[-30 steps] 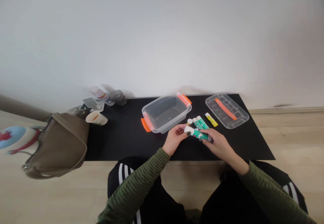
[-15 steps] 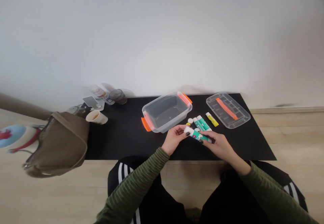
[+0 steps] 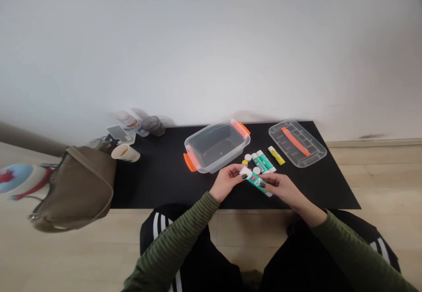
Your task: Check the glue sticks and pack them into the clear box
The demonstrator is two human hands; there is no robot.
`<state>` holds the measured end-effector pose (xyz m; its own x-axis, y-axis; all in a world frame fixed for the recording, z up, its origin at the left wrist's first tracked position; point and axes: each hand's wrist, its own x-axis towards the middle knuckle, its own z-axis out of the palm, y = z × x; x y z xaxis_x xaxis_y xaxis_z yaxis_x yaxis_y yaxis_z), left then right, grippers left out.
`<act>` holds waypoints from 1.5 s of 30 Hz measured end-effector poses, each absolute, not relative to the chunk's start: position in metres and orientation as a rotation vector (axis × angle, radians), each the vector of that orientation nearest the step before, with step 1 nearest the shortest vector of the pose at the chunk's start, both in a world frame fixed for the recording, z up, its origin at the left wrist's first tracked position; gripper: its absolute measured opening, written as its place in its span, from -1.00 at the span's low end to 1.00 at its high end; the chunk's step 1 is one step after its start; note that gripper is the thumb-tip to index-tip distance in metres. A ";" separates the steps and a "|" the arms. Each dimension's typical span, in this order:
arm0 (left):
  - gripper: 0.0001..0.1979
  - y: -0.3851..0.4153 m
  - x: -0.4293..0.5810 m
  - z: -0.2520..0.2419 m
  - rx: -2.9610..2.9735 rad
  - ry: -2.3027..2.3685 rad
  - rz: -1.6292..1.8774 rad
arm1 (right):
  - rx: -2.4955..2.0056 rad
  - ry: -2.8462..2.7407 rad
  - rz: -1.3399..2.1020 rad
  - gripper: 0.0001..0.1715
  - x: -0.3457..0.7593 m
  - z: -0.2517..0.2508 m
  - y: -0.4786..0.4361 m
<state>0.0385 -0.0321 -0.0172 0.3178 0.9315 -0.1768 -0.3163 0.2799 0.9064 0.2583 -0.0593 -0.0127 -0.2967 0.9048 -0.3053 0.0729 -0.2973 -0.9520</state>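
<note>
Between my two hands is a green-and-white glue stick, tilted above the black table. My left hand pinches its white upper end, and my right hand grips the green body lower down. Just beyond lie two more green glue sticks side by side, with a slim yellow glue stick to their right. Two loose white caps and a yellow cap rest close to my fingers.
Behind my left hand stands a clear plastic box with orange latches; its lid lies at the right. Farther left are a paper cup with drink in it, a dark glass, a bottle and a brown bag.
The held glue stick has tilted more steeply, its lower end dropping toward me. My right hand has shifted slightly with it, uncovering one white cap. The other things lie as before.
</note>
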 end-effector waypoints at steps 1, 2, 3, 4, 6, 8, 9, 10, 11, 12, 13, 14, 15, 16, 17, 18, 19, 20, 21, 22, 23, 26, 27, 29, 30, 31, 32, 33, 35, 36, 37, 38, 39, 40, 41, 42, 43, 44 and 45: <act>-0.61 -0.032 0.039 -0.017 0.896 0.845 0.983 | -1.284 -1.261 1.694 -0.41 0.258 -0.013 -0.060; -0.61 -0.033 0.039 -0.018 0.887 0.847 0.981 | -1.276 -1.234 1.713 -0.41 0.257 -0.013 -0.060; -0.60 -0.033 0.039 -0.018 0.872 0.850 0.980 | -1.272 -1.211 1.726 -0.42 0.256 -0.013 -0.060; -0.60 -0.033 0.040 -0.018 0.850 0.856 0.979 | -1.271 -1.193 1.733 -0.42 0.255 -0.013 -0.060; -0.59 -0.034 0.041 -0.019 0.795 0.870 0.983 | -1.273 -1.170 1.740 -0.41 0.254 -0.015 -0.060; -0.55 -0.035 0.044 -0.021 0.753 0.871 0.987 | -1.275 -1.149 1.752 -0.40 0.252 -0.018 -0.059; -0.52 -0.036 0.046 -0.021 0.745 0.864 0.988 | -1.275 -1.136 1.767 -0.40 0.250 -0.020 -0.058; -0.48 -0.037 0.048 -0.022 0.745 0.854 0.984 | -1.272 -1.123 1.784 -0.40 0.249 -0.022 -0.057; -0.44 -0.039 0.049 -0.023 0.748 0.844 0.980 | -1.266 -1.112 1.800 -0.40 0.247 -0.024 -0.057; -0.42 -0.040 0.051 -0.023 0.749 0.836 0.974 | -1.258 -1.106 1.809 -0.41 0.245 -0.026 -0.056; -0.42 -0.042 0.052 -0.024 0.749 0.833 0.967 | -1.249 -1.106 1.812 -0.41 0.243 -0.027 -0.055; -0.43 -0.043 0.053 -0.024 0.750 0.835 0.960 | -1.243 -1.115 1.811 -0.40 0.241 -0.027 -0.054; -0.44 -0.043 0.054 -0.023 0.753 0.841 0.953 | -1.244 -1.138 1.806 -0.40 0.239 -0.027 -0.054; -0.46 -0.043 0.053 -0.023 0.756 0.850 0.949 | -1.257 -1.182 1.797 -0.40 0.237 -0.026 -0.053; -0.47 -0.042 0.053 -0.023 0.761 0.862 0.948 | -1.281 -1.251 1.774 -0.42 0.236 -0.025 -0.052; -0.47 -0.041 0.051 -0.023 0.770 0.881 0.945 | -1.311 -1.345 1.731 -0.44 0.236 -0.022 -0.052; -0.48 -0.039 0.049 -0.023 0.785 0.914 0.941 | -1.346 -1.453 1.663 -0.48 0.237 -0.020 -0.051; -0.50 -0.036 0.047 -0.024 0.807 0.963 0.932 | -1.383 -1.560 1.573 -0.53 0.238 -0.017 -0.050; -0.52 -0.032 0.044 -0.026 0.838 1.028 0.917 | -1.421 -1.651 1.467 -0.57 0.241 -0.015 -0.049; -0.55 -0.029 0.041 -0.028 0.881 1.104 0.900 | -1.462 -1.717 1.355 -0.61 0.245 -0.012 -0.048; -0.58 -0.025 0.038 -0.031 0.934 1.187 0.882 | -1.507 -1.768 1.243 -0.64 0.250 -0.011 -0.046; -0.68 -0.015 0.030 -0.039 1.153 1.410 0.831 | -1.668 -1.900 0.879 -0.71 0.265 -0.010 -0.039; -0.71 -0.012 0.028 -0.041 1.246 1.468 0.802 | -1.725 -1.937 0.754 -0.72 0.270 -0.011 -0.036; -0.75 -0.007 0.027 -0.043 1.431 1.563 0.732 | -1.827 -1.989 0.551 -0.74 0.276 -0.015 -0.030; -0.76 -0.006 0.026 -0.043 1.509 1.601 0.701 | -1.872 -2.006 0.481 -0.74 0.277 -0.017 -0.027; -0.75 -0.004 0.026 -0.042 1.573 1.637 0.678 | -1.909 -2.024 0.431 -0.74 0.278 -0.020 -0.025; -0.74 -0.003 0.027 -0.042 1.622 1.671 0.661 | -1.936 -2.044 0.395 -0.74 0.278 -0.022 -0.022; -0.73 -0.002 0.027 -0.041 1.661 1.703 0.644 | -1.952 -2.067 0.364 -0.74 0.278 -0.025 -0.020; -0.70 0.002 0.028 -0.041 1.718 1.760 0.596 | -1.964 -2.105 0.315 -0.74 0.276 -0.029 -0.016; -0.69 0.004 0.028 -0.042 1.738 1.789 0.567 | -1.966 -2.118 0.296 -0.74 0.276 -0.030 -0.014; -0.68 0.006 0.027 -0.042 1.756 1.814 0.535 | -1.971 -2.125 0.282 -0.73 0.275 -0.031 -0.012; -0.67 0.008 0.027 -0.043 1.771 1.839 0.502 | -1.980 -2.126 0.274 -0.73 0.275 -0.032 -0.011; -0.66 0.010 0.027 -0.044 1.786 1.862 0.470 | -1.992 -2.123 0.269 -0.73 0.275 -0.033 -0.010; -0.65 0.012 0.027 -0.044 1.803 1.883 0.437 | -2.002 -2.118 0.267 -0.73 0.275 -0.034 -0.009; -0.64 0.013 0.027 -0.045 1.823 1.902 0.404 | -2.008 -2.116 0.269 -0.73 0.275 -0.035 -0.008; -0.64 0.014 0.027 -0.045 1.844 1.919 0.374 | -2.011 -2.115 0.272 -0.73 0.275 -0.035 -0.007; -0.63 0.014 0.028 -0.045 1.865 1.935 0.347 | -2.012 -2.115 0.277 -0.74 0.275 -0.036 -0.007; -0.63 0.014 0.029 -0.046 1.885 1.950 0.324 | -2.014 -2.116 0.282 -0.74 0.276 -0.037 -0.007; -0.62 0.013 0.030 -0.046 1.904 1.961 0.302 | -2.017 -2.117 0.287 -0.75 0.276 -0.038 -0.007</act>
